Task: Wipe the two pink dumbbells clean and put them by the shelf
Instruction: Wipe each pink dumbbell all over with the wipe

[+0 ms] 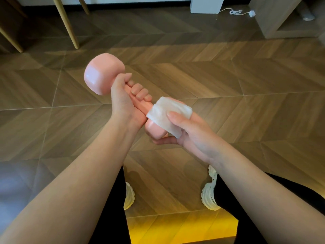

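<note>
White shoes [210,191] stand on the wood floor [246,76]. Above them the right grip [190,131] presses a white wipe [168,113] around the near head of a pink dumbbell [103,73], which is held in the air. The left grip [124,101] is clamped around its handle. A wooden cabinet [274,16] stands far right.

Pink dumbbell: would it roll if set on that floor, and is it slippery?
Probably not: the pink dumbbell shows a flat-sided head, which should stop rolling. Its glossy sheen suggests a smooth coating, possibly slick if the white wipe is damp. The left hand takes a full grip on the handle, hinting at weight.
</note>
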### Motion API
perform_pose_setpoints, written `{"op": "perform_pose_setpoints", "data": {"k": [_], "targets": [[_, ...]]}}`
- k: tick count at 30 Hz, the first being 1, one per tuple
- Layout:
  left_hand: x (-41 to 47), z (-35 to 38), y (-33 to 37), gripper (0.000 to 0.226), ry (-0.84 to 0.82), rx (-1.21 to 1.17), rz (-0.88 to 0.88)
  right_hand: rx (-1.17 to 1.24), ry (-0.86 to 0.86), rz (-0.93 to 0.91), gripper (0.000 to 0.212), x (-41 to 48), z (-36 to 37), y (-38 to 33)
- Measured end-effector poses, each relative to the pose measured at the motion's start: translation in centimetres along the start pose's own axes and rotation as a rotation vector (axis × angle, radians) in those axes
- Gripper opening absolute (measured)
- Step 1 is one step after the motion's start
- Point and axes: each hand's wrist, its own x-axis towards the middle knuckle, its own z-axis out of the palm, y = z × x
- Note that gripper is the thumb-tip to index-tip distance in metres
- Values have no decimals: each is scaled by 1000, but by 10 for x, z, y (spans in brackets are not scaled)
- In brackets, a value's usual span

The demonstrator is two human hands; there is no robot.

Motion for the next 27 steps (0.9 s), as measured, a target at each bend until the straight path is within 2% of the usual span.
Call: {"op": "perform_pose_setpoints", "data": {"k": [5,8,10,14,17,20,22,24,27], "targets": [[0,-3,-2,35,20,0,4,-26,142,118,60,9,4,4],[0,-3,-2,35,14,40,28,-7,140,275,67,10,8,1],[0,-3,-1,35,10,42,25,51,133,300,71,11,6,-1],[0,-5,3,38,4,-18,-12,170,84,286,52,7,-1,-5],[-1,-8,4,38,-20,-7,-19,178,41,290,49,4,-1,-1],[-4,-8,3,37,-61,37,-24,136,19,367,55,7,1,1],[-5,-8,2,37,-65,81,-10,107,13,409,51,8,4,1],[-5,-9,3,35,-48,114,-1,68,39,385,56,9,6,2],[-3,-10,5,27,-9,148,4,-50,128,212,66,9,7,7]]}}
